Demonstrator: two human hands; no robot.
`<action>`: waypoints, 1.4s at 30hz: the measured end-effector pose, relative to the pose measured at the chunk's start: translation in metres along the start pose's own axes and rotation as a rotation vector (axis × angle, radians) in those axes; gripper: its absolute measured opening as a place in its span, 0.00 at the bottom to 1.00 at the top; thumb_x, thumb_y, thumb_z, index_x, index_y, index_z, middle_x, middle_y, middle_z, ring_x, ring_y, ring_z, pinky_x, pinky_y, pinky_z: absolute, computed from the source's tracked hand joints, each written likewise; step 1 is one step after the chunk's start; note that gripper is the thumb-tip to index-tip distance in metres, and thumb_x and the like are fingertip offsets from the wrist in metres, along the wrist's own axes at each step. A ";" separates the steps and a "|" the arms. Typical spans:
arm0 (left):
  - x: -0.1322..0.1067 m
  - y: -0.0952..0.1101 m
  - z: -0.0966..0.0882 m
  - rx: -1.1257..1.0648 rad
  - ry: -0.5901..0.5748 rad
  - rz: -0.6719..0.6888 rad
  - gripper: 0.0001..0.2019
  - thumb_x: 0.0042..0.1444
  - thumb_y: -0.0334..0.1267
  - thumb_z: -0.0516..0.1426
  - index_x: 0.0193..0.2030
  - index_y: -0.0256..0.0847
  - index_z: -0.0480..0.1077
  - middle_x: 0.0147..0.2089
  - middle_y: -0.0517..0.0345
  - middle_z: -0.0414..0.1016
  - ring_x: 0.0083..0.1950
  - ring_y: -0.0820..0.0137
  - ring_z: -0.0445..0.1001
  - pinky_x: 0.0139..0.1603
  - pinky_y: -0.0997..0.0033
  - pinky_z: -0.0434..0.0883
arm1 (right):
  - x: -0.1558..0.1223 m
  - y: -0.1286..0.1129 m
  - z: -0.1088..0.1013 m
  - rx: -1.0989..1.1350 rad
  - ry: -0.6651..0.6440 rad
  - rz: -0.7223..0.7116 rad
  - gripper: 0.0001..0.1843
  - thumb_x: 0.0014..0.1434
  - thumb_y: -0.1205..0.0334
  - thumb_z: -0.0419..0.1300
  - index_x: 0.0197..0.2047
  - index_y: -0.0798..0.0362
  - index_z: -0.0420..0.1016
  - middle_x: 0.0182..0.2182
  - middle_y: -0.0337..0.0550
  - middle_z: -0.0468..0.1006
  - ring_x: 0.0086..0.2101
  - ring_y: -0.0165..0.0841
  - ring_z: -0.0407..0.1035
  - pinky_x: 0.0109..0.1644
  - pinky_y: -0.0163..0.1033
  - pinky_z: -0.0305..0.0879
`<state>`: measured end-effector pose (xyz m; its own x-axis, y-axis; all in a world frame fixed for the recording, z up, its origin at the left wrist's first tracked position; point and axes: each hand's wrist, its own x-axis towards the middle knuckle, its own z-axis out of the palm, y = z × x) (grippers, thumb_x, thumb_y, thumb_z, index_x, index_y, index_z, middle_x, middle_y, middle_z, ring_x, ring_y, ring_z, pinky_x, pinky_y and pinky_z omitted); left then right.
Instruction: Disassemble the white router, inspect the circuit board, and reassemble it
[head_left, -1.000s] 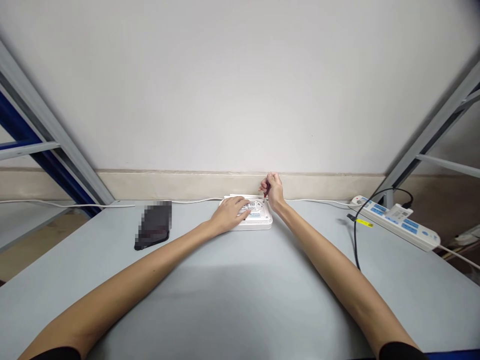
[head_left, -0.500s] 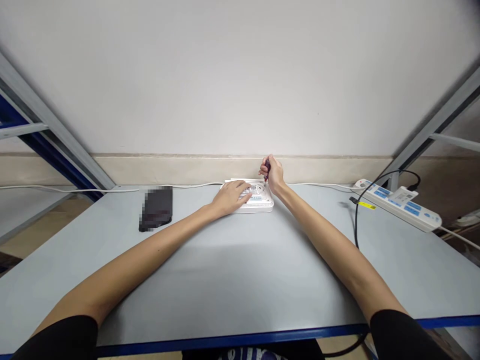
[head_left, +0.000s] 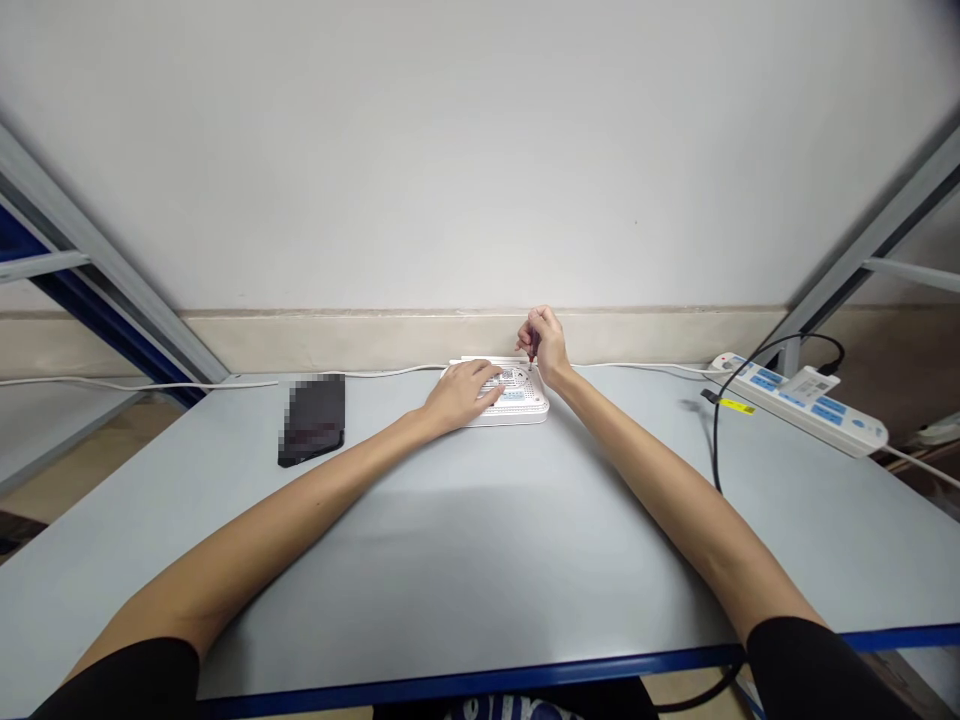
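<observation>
A white flat device (head_left: 517,402), like a router turned upside down with a label and vents, lies at the far middle of the grey table (head_left: 465,540). My left hand (head_left: 459,392) rests flat on its left part, fingers stretched out. My right hand (head_left: 546,345) is closed round a small dark red screwdriver (head_left: 532,352), held upright with its tip on the device's far right corner.
A black pouch (head_left: 313,418) lies to the left of the device. A white power strip (head_left: 802,402) with blue sockets sits at the far right, with a black cable (head_left: 714,440) running off the table's front. Metal shelf frames stand on both sides; a wall is behind.
The view shifted down over the second, showing the table's front edge. Both hands stay on the device; the right hand's fingers shifted slightly on the screwdriver.
</observation>
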<state>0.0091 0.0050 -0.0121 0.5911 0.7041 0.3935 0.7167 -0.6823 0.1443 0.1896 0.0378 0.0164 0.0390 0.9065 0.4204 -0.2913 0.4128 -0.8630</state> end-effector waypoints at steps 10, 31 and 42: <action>0.000 -0.001 0.000 0.000 0.001 0.001 0.18 0.65 0.47 0.48 0.56 0.45 0.68 0.56 0.53 0.71 0.57 0.61 0.69 0.59 0.58 0.64 | 0.004 0.002 -0.006 0.041 0.014 0.003 0.15 0.58 0.51 0.57 0.27 0.50 0.59 0.21 0.33 0.66 0.18 0.25 0.61 0.22 0.30 0.62; 0.002 0.002 0.000 -0.014 -0.022 -0.017 0.19 0.65 0.48 0.47 0.56 0.44 0.68 0.56 0.53 0.70 0.57 0.60 0.68 0.59 0.58 0.63 | 0.009 0.000 -0.007 0.034 -0.016 0.108 0.22 0.61 0.51 0.55 0.21 0.50 0.53 0.14 0.28 0.47 0.14 0.22 0.41 0.17 0.29 0.51; 0.000 0.003 -0.001 -0.005 -0.012 -0.012 0.19 0.65 0.47 0.47 0.56 0.43 0.68 0.55 0.52 0.71 0.56 0.60 0.69 0.58 0.58 0.64 | 0.008 0.002 -0.004 0.003 -0.041 0.136 0.22 0.59 0.49 0.55 0.21 0.50 0.52 0.14 0.28 0.47 0.15 0.21 0.39 0.15 0.28 0.37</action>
<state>0.0112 0.0032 -0.0108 0.5867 0.7146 0.3810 0.7221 -0.6746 0.1535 0.1927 0.0466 0.0171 -0.0398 0.9498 0.3104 -0.2940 0.2857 -0.9121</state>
